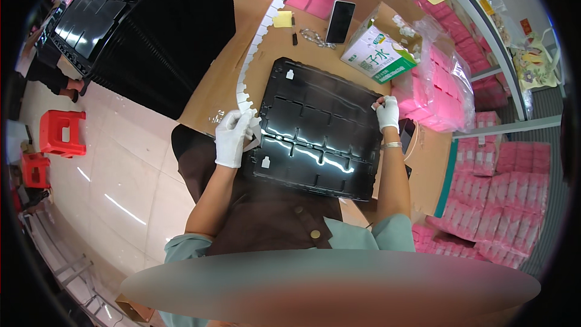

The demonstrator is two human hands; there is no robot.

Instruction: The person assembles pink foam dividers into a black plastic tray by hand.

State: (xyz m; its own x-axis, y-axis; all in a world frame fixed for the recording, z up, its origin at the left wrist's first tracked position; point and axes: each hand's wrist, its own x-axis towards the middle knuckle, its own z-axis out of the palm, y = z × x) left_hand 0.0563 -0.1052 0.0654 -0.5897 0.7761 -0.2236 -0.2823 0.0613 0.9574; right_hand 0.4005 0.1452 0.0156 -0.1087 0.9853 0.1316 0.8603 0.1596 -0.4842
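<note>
A black plastic tray (321,106) with moulded panels lies in front of me on the table. Two small white stickers, an upper one (289,74) and a lower one (265,161), are on its left part. My gloved left hand (231,138) pinches the near end of a long white sticker strip (257,39) at the tray's left edge. From there the notched strip curves away to the far side. At the tray's right edge is my right hand (387,112), its glove leaving fingertips bare. Its fingers are bent together, with a small white sticker at their tips.
A tall stack of black trays (151,42) stands on the left. Beyond my tray lie a phone (341,22), a black pen (295,30) and a yellow note (282,19). An open carton (378,48) and bagged pink packs (433,94) are at right. Red stools (62,134) stand on the floor.
</note>
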